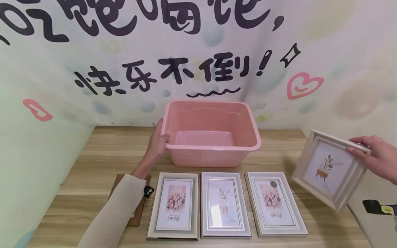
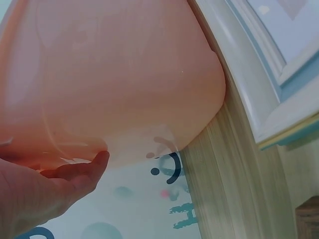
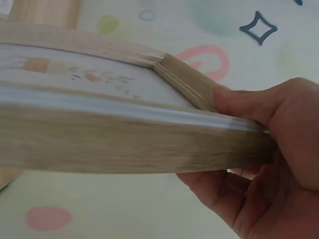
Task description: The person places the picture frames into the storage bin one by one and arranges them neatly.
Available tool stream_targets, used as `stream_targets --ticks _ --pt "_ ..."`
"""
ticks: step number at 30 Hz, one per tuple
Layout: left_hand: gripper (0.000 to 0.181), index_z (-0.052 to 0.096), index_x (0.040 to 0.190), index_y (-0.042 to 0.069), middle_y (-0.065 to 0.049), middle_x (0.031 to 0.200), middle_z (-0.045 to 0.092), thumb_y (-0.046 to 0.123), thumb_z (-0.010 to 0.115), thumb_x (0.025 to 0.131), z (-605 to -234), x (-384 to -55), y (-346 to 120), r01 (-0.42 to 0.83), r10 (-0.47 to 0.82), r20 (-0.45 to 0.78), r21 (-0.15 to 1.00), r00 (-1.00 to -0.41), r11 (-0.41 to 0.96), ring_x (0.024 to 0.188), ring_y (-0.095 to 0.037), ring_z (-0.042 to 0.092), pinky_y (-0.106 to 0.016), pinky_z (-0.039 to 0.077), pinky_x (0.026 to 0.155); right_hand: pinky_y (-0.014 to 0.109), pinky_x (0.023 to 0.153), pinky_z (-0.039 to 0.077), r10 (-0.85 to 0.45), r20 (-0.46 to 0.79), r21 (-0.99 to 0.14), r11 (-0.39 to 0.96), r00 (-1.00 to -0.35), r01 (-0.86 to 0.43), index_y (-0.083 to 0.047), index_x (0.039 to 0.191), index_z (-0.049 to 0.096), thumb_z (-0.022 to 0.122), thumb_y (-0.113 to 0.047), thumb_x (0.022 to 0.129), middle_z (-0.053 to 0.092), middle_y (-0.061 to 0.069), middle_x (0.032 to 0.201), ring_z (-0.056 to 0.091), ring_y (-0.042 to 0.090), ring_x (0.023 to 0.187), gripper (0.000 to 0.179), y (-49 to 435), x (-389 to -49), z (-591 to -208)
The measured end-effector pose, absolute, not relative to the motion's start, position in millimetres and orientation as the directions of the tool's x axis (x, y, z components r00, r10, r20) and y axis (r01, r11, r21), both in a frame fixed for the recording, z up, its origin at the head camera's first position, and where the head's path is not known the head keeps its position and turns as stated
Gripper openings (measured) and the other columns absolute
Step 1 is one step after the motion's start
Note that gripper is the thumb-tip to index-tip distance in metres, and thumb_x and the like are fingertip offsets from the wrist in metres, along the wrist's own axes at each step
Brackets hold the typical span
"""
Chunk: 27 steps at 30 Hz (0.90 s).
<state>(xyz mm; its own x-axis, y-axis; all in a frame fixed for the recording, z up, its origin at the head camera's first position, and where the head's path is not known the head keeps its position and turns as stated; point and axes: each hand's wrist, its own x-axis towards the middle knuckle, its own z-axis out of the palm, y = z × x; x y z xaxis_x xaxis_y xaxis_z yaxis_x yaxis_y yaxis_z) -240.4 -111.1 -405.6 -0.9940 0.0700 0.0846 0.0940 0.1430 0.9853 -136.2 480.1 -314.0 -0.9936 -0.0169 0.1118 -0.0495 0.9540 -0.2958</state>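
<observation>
My left hand point(image 1: 157, 139) grips the left rim of a pink plastic basin point(image 1: 211, 156) at the back of the table, thumb over the edge. In the left wrist view the fingers point(image 2: 82, 181) curl under the rim of the basin point(image 2: 124, 84). At the right, my right hand point(image 1: 376, 153) holds a pale wood-grain picture frame point(image 1: 333, 168) by its upper right corner, tilted above the table. The right wrist view shows the thumb on the front of the picture frame point(image 3: 124, 144) and the other fingers beneath. Its picture is a plant in a legged orange pot.
Three light picture frames lie in a row before the basin: left point(image 1: 173, 206), middle point(image 1: 226, 206) and right point(image 1: 276, 205). A brown wooden frame point(image 1: 138, 210) is partly hidden under my left forearm. Behind the wood-grain table point(image 1: 83, 172) hangs a printed wall cloth point(image 1: 124, 110).
</observation>
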Motion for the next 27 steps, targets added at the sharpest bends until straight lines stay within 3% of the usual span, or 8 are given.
stream_targets --ticks 4,9,12,14,16,20,23,27 --pt "0.086 0.017 0.160 0.015 -0.014 0.157 0.030 -0.007 0.038 0.079 -407.1 -241.2 -110.9 0.097 0.058 0.089 0.984 -0.994 0.147 0.126 -0.038 0.035 -0.046 0.033 0.102 0.027 0.047 0.046 -0.011 0.105 -0.313 0.949 -0.994 -0.043 0.018 0.131 0.038 0.049 -0.016 0.103 0.049 0.044 0.103 0.062 0.035 0.066 0.045 464.7 -139.4 -298.4" --pt "0.087 0.014 0.160 0.015 -0.013 0.159 0.029 -0.007 0.037 0.079 -406.5 -241.4 -110.2 0.091 0.053 0.084 0.985 -0.995 0.148 0.127 -0.038 0.036 -0.046 0.036 0.100 0.024 0.046 0.042 -0.013 0.197 -0.307 0.949 -0.980 -0.074 -0.001 0.152 0.032 0.050 -0.011 0.102 0.051 0.048 0.110 0.063 0.045 0.068 0.053 436.9 -141.9 -278.0" --pt "0.086 0.014 0.160 0.014 -0.012 0.159 0.028 -0.007 0.037 0.080 -406.7 -242.4 -109.7 0.091 0.059 0.083 0.985 -0.995 0.150 0.127 -0.040 0.036 -0.046 0.037 0.098 0.020 0.045 0.033 -0.006 0.327 -0.320 0.940 -0.945 -0.116 -0.009 0.149 0.043 0.051 -0.007 0.101 0.055 0.046 0.108 0.060 0.014 0.059 0.049 418.6 -141.3 -267.3" --pt "0.086 0.013 0.160 0.014 -0.012 0.160 0.027 -0.007 0.037 0.080 -406.2 -242.8 -108.5 0.087 0.058 0.079 0.985 -0.995 0.152 0.128 -0.039 0.035 -0.045 0.036 0.099 0.016 0.045 0.030 0.016 0.407 -0.340 0.931 -0.913 -0.135 -0.010 0.145 0.049 0.051 -0.006 0.100 0.056 0.045 0.108 0.046 -0.010 0.061 0.045 405.8 -140.5 -259.9" --pt "0.086 0.012 0.160 0.015 -0.011 0.161 0.025 -0.006 0.037 0.081 -406.0 -242.8 -107.8 0.077 0.053 0.070 0.985 -0.996 0.156 0.129 -0.036 0.034 -0.044 0.034 0.101 0.015 0.044 0.027 0.056 0.471 -0.372 0.917 -0.880 -0.141 -0.011 0.144 0.052 0.050 -0.008 0.100 0.057 0.044 0.110 0.031 -0.021 0.063 0.044 391.4 -140.6 -252.4" --pt "0.086 0.012 0.161 0.015 -0.009 0.163 0.023 -0.006 0.038 0.081 -404.5 -241.1 -106.1 0.058 0.036 0.053 0.985 -0.998 0.160 0.131 -0.033 0.033 -0.044 0.032 0.104 0.016 0.039 0.024 0.151 0.566 -0.422 0.898 -0.810 -0.127 -0.023 0.141 0.057 0.051 -0.014 0.098 0.061 0.040 0.112 0.032 -0.018 0.056 0.044 364.0 -144.0 -237.2" --pt "0.086 0.012 0.160 0.014 -0.008 0.163 0.022 -0.007 0.038 0.081 -403.6 -240.1 -104.2 0.055 0.027 0.051 0.987 -0.998 0.152 0.132 -0.031 0.032 -0.044 0.032 0.105 0.011 0.040 0.026 0.208 0.625 -0.469 0.871 -0.752 -0.149 -0.032 0.136 0.060 0.054 -0.015 0.096 0.065 0.028 0.118 0.041 -0.014 0.056 0.044 346.8 -149.2 -229.2" --pt "0.088 0.012 0.160 0.013 -0.010 0.163 0.022 -0.008 0.038 0.079 -403.8 -239.6 -100.9 0.058 0.022 0.056 0.989 -0.998 0.134 0.132 -0.031 0.033 -0.044 0.033 0.107 0.003 0.046 0.030 0.244 0.696 -0.519 0.821 -0.675 -0.238 -0.033 0.129 0.064 0.054 -0.011 0.094 0.066 0.009 0.126 0.053 -0.012 0.079 0.043 324.6 -158.9 -222.8"
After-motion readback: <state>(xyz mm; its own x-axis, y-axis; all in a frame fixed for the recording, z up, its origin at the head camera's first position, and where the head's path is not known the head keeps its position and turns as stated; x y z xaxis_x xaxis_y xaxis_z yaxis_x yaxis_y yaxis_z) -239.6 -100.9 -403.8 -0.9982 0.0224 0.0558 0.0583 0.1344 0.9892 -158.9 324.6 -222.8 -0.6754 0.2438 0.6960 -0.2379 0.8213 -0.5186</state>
